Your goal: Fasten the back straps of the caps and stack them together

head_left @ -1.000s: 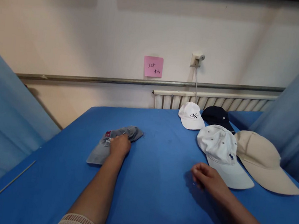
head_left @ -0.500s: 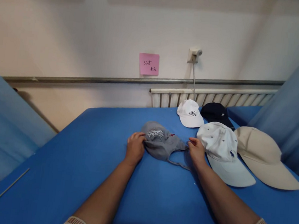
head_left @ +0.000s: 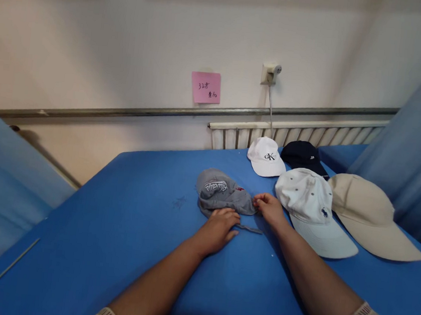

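Note:
A grey cap (head_left: 218, 188) with white lettering lies on its side on the blue-covered table (head_left: 120, 228). My left hand (head_left: 220, 228) rests over its near edge, fingers stretched out and the thumb apart. At the cap's right end, my right hand (head_left: 268, 208) pinches the cloth between thumb and fingers. A thin grey strap (head_left: 251, 228) trails from the near side of the cap, to the right of my left hand. Part of the cap's near edge is hidden under my left fingers.
To the right sit a white cap (head_left: 266, 156), a dark cap (head_left: 301, 153), a pale cap (head_left: 306, 192) and a beige cap (head_left: 363, 203). A thin stick (head_left: 3, 272) lies at the left edge. Behind are a radiator (head_left: 242, 137) and a metal rail (head_left: 143, 111).
My left hand has moved from the cap's left side to its near edge. My right hand has shifted slightly left, and the cap's opening looks folded over.

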{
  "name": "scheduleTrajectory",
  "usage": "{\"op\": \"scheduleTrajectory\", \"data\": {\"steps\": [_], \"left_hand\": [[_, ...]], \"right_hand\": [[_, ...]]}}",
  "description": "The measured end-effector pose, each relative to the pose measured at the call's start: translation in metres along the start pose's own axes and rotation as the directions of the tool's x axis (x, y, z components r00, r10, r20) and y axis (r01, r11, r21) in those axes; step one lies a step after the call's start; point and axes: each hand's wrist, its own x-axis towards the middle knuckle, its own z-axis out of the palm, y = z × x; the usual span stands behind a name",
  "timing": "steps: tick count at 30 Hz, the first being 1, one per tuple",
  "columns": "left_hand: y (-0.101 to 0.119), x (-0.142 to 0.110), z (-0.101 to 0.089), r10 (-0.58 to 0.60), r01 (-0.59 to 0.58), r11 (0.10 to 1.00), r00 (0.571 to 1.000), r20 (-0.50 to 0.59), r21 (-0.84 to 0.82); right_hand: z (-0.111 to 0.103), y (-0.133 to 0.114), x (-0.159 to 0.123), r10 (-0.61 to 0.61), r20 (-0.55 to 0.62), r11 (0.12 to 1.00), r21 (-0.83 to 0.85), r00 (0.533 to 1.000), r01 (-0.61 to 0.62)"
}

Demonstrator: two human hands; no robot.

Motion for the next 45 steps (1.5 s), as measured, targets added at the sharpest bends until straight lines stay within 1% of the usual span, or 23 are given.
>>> {"op": "scheduleTrajectory", "data": {"steps": [3,5,7,8,9,10,11,13,15,18,21,24,28,31,33,35,36,38,39,40,42,44,45], "left_hand": [[-0.016,0.004,-0.015,0.001,0.002,0.999,0.998,-0.06,0.042],[-0.024,0.006,-0.022,-0.048,0.049,0.999,0.994,-0.101,0.006],[-0.029,0.008,-0.026,-0.141,0.121,0.986,0.972,-0.186,-0.116],[-0.032,0.009,-0.028,-0.192,0.14,0.966,0.953,-0.236,-0.219],[-0.034,0.01,-0.03,-0.241,0.138,0.93,0.929,-0.281,-0.339],[-0.036,0.01,-0.032,-0.282,0.111,0.878,0.905,-0.317,-0.465],[-0.037,0.011,-0.035,-0.316,0.067,0.809,0.887,-0.337,-0.583],[-0.04,0.012,-0.041,-0.364,-0.019,0.65,0.87,-0.333,-0.76],[-0.041,0.013,-0.048,-0.392,-0.072,0.511,0.867,-0.306,-0.857],[-0.042,0.013,-0.055,-0.443,-0.091,0.361,0.859,-0.256,-0.928],[-0.045,0.013,-0.058,-0.495,-0.095,0.238,0.845,-0.205,-0.967],[-0.046,0.014,-0.059,-0.495,-0.099,0.169,0.852,-0.172,-0.981],[-0.045,0.014,-0.055,-0.453,-0.083,0.141,0.881,-0.139,-0.986],[-0.042,0.013,-0.052,-0.432,-0.067,0.121,0.895,-0.114,-0.99],[-0.041,0.012,-0.053,-0.43,-0.067,0.114,0.896,-0.11,-0.991],[-0.039,0.011,-0.056,-0.442,-0.067,0.102,0.891,-0.106,-0.992],[-0.038,0.01,-0.057,-0.452,-0.068,0.095,0.886,-0.104,-0.993],[-0.036,0.009,-0.06,-0.474,-0.07,0.099,0.874,-0.109,-0.993],[-0.034,0.009,-0.06,-0.481,-0.074,0.121,0.868,-0.123,-0.99],[-0.033,0.009,-0.06,-0.482,-0.078,0.159,0.864,-0.146,-0.984],[-0.029,0.008,-0.056,-0.461,-0.091,0.263,0.863,-0.208,-0.96],[-0.026,0.007,-0.051,-0.41,-0.092,0.365,0.878,-0.248,-0.927],[-0.024,0.007,-0.047,-0.383,-0.08,0.409,0.889,-0.251,-0.909]], "right_hand": [[0.002,-0.008,-0.006,0.105,0.102,0.979,0.163,0.989,-0.121],[0.003,-0.011,-0.008,0.127,0.145,0.96,0.23,0.981,-0.159],[0.002,-0.013,-0.008,0.123,0.156,0.959,0.235,0.98,-0.158],[0.002,-0.013,-0.008,0.122,0.159,0.961,0.228,0.98,-0.156],[0.001,-0.013,-0.008,0.121,0.162,0.963,0.218,0.979,-0.155],[0.0,-0.013,-0.007,0.12,0.166,0.966,0.208,0.979,-0.154],[-0.001,-0.013,-0.007,0.115,0.178,0.969,0.196,0.977,-0.15],[-0.002,-0.012,-0.006,0.081,0.223,0.98,0.16,0.971,-0.119],[-0.001,-0.009,-0.007,0.004,0.278,0.993,0.11,0.961,-0.036],[0.002,-0.002,-0.01,-0.156,0.326,0.986,-0.007,0.932,0.168],[0.008,0.004,-0.015,-0.283,0.384,0.917,-0.161,0.879,0.366],[0.016,0.002,-0.019,-0.392,0.409,0.805,-0.281,0.824,0.522],[0.027,-0.01,-0.02,-0.555,0.312,0.67,-0.382,0.771,0.637],[0.031,-0.014,-0.013,-0.63,0.251,0.612,-0.422,0.735,0.669],[0.03,-0.014,-0.006,-0.628,0.224,0.628,-0.419,0.745,0.656],[0.025,-0.013,-0.001,-0.61,0.188,0.678,-0.379,0.769,0.63],[0.022,-0.014,0.0,-0.611,0.175,0.694,-0.35,0.772,0.629],[0.016,-0.019,-0.002,-0.639,0.173,0.695,-0.288,0.75,0.658],[0.013,-0.022,-0.005,-0.651,0.188,0.689,-0.258,0.735,0.677],[0.011,-0.026,-0.01,-0.651,0.203,0.694,-0.232,0.731,0.682],[0.01,-0.032,-0.02,-0.6,0.245,0.739,-0.195,0.761,0.645],[0.012,-0.034,-0.029,-0.544,0.278,0.778,-0.187,0.792,0.6],[0.014,-0.033,-0.032,-0.527,0.288,0.786,-0.191,0.799,0.588]]}}
